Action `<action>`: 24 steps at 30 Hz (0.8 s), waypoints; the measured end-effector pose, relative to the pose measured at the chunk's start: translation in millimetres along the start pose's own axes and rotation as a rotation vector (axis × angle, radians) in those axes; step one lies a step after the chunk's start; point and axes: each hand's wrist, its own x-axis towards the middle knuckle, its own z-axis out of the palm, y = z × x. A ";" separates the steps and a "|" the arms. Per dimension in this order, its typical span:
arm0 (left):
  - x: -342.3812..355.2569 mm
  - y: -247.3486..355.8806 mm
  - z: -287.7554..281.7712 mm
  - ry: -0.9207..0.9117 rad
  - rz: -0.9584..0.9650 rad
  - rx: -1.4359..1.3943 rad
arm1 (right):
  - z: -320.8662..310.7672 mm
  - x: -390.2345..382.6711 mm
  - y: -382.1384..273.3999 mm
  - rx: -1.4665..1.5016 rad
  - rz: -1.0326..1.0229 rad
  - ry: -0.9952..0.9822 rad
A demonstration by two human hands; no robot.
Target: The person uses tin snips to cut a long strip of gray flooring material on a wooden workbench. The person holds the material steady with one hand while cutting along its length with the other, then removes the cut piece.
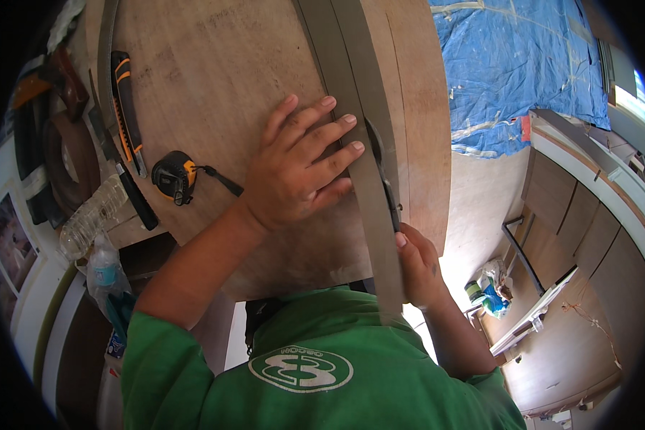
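Observation:
A long grey-brown strip (371,215) runs from the top of the view down along the right part of a wooden board (201,64). My left hand (297,158) lies flat, fingers stretched out, its fingertips on the strip's left side and its palm over the board. At the strip's right edge my right hand (417,266) is closed round a dark tool that looks like scissors (385,175). The blades point away from me along the strip. Its handles are mostly hidden in my fingers.
To the left on the board lie an orange-and-black utility knife (125,107) and a tape measure (174,177) with a black strap. Plastic bottles (97,215) and a hand saw (64,82) are farther left. A blue tarp (516,64) hangs at right, above wooden cabinets (573,215).

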 end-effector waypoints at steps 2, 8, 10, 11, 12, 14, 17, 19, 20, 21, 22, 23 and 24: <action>-0.6 -0.2 0.4 0.008 -0.001 -0.003 | -0.2 1.6 -4.4 -0.016 -0.009 -0.006; 0.1 -0.4 -0.6 0.004 -0.003 -0.005 | -4.6 3.5 -3.4 -0.111 -0.032 -0.021; 0.0 -0.3 -1.4 -0.001 -0.005 0.001 | -4.5 2.8 -6.8 -0.178 -0.058 -0.008; 0.2 -0.4 -1.4 -0.002 -0.003 0.002 | -2.6 1.9 -4.7 -0.121 -0.034 -0.001; 0.2 -0.5 -1.4 -0.004 0.000 0.003 | 0.6 0.8 -0.5 -0.064 -0.011 0.005; 0.1 -0.6 -1.5 -0.005 0.002 0.002 | 1.6 0.6 0.3 -0.035 0.006 0.008; -0.3 -0.6 -1.9 -0.002 0.005 -0.003 | -1.0 1.4 -8.0 -0.091 -0.005 -0.001; -1.0 -0.8 -1.9 0.002 0.009 -0.004 | -0.9 2.6 -14.4 -0.092 -0.002 -0.007; -0.6 -0.6 -2.1 0.002 0.008 -0.004 | -0.4 2.7 -14.8 -0.085 -0.001 -0.004; -0.1 -0.3 -2.3 0.003 0.008 -0.005 | 0.1 2.6 -15.0 -0.079 0.000 -0.002; 0.4 -0.1 -2.4 0.003 0.007 -0.006 | 0.4 2.6 -15.2 -0.072 0.001 0.000; 0.3 -0.2 -2.4 0.005 0.007 -0.007 | 0.3 3.0 -14.6 -0.087 -0.013 -0.002; 0.1 -0.4 -2.1 0.007 0.007 -0.008 | 0.0 3.7 -13.2 -0.101 -0.027 -0.003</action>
